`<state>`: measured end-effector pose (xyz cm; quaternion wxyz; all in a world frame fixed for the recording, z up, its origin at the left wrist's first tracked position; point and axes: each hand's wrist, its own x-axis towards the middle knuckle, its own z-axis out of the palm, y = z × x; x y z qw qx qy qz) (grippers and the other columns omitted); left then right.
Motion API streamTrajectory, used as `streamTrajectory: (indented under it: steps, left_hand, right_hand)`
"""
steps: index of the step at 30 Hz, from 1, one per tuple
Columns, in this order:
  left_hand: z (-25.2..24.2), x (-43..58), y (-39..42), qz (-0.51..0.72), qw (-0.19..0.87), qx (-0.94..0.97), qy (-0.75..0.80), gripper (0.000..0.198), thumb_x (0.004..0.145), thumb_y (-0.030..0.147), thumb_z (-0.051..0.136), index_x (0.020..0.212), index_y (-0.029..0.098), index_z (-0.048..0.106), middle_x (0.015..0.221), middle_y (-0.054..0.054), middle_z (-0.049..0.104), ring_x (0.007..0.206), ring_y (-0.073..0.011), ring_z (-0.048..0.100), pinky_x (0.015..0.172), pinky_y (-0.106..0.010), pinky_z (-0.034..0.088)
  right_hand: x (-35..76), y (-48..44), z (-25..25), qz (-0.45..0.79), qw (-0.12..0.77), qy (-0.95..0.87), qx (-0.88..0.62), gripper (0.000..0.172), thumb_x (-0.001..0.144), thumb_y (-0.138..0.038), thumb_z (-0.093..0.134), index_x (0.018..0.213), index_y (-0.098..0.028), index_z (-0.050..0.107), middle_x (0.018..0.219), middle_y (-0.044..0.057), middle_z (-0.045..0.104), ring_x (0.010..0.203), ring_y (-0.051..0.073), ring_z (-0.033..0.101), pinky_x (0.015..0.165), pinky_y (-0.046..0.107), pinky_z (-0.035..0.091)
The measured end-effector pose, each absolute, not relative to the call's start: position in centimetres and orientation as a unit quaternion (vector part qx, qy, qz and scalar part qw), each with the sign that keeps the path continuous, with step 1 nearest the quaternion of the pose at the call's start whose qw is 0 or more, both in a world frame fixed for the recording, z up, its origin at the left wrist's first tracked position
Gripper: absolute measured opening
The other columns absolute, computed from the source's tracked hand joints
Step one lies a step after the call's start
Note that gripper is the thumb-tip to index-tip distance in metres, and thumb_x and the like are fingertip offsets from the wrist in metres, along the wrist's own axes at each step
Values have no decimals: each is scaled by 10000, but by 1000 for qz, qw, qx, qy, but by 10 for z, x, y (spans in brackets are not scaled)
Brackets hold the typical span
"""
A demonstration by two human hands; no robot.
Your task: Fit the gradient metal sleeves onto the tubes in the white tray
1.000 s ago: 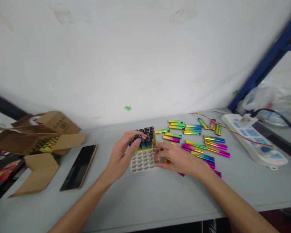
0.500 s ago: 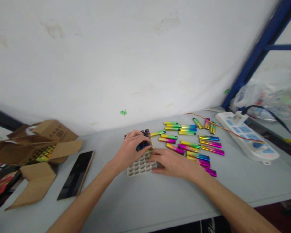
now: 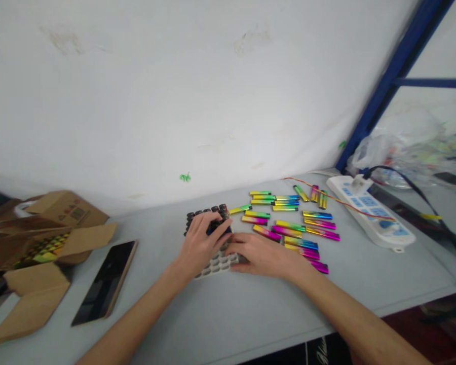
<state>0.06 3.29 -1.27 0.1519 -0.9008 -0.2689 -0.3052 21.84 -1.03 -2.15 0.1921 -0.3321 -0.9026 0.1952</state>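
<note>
A pale tray (image 3: 215, 265) with rows of oval holes lies on the table. Its far part carries several upright lighters (image 3: 221, 209) with black tops. My left hand (image 3: 198, 239) is over these, fingers curled round a dark blue-sided lighter (image 3: 221, 231) among the standing ones; the fingertips are partly hidden. At the tray's right edge, my right hand (image 3: 259, 254) grips the rim with bent fingers, and part of the tray is covered by it. To the right, several shiny multicoloured lighters (image 3: 291, 232) lie flat and loose.
On the left are an open cardboard box (image 3: 87, 238) holding more lighters and a dark phone (image 3: 105, 284). A white power strip (image 3: 368, 210) with a plug and cables lies at the right, near a blue metal frame (image 3: 380, 96) and plastic bags (image 3: 372, 152).
The view has shifted slightly, so most things sit further left. My left hand has drawn back a little, showing more black lighter tops; my right hand stays at the tray's edge.
</note>
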Motion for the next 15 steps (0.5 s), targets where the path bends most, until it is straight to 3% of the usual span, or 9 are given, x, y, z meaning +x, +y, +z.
streamTrajectory:
  steps: [4,9,11,15]
  left_hand:
    - [-16,-1,30,-292,195,-899,-262,415,961,200,680,1370,211,613,1172,-141,632,1130,-294,596,1000,-477,523]
    - [0,-12,28,-281,143,-905,-286,603,984,224,649,1545,190,431,1248,-157,618,1166,-286,602,1041,-458,517]
    - [4,-21,28,-307,114,-894,-307,575,996,191,611,1541,198,428,1270,-152,612,1169,-274,603,1053,-447,514]
    - [0,-42,32,-373,99,-849,-361,394,1015,178,545,1408,214,560,1273,-133,605,1175,-274,603,1059,-464,512]
  right_hand:
    - [219,-11,-20,200,192,-905,-323,206,944,-310,744,1091,-168,716,1167,105,689,1052,236,674,943,347,532]
    - [233,-9,-6,212,240,-884,-340,298,988,-459,672,1128,-196,690,1127,76,671,990,208,651,889,323,508]
    - [243,-5,0,185,275,-864,-379,271,1065,-435,542,1025,-195,660,998,53,662,902,189,624,823,307,480]
    - [268,3,7,69,372,-798,-468,405,1116,-352,380,766,-208,523,733,6,562,689,159,524,690,293,391]
